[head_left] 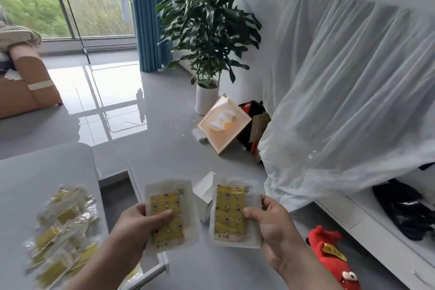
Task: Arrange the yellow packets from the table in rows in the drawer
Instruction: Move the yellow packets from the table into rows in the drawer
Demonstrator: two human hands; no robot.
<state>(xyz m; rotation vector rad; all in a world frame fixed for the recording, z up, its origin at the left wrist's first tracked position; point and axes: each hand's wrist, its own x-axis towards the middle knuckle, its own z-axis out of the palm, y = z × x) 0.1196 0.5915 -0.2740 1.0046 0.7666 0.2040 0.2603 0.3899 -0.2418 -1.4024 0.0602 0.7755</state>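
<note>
My left hand (138,226) grips one yellow packet (169,209), clear-edged with a star pattern, thumb pressed on its face. My right hand (268,223) holds a second yellow packet (229,209) the same way, upright, a little to the right. Both packets hang in the air in front of me above the floor. A loose pile of several more yellow packets (61,231) lies on the grey table (28,176) at the lower left. Beside the table a pulled-out drawer (150,273) shows only its white front edge and a bit of yellow inside.
A small white box (203,193) stands behind the held packets. A red plush toy (334,254) lies on the floor at the right, near a low white shelf (367,221) under a white draped cloth (341,101). A potted plant (207,30) and a framed picture (223,122) stand farther back.
</note>
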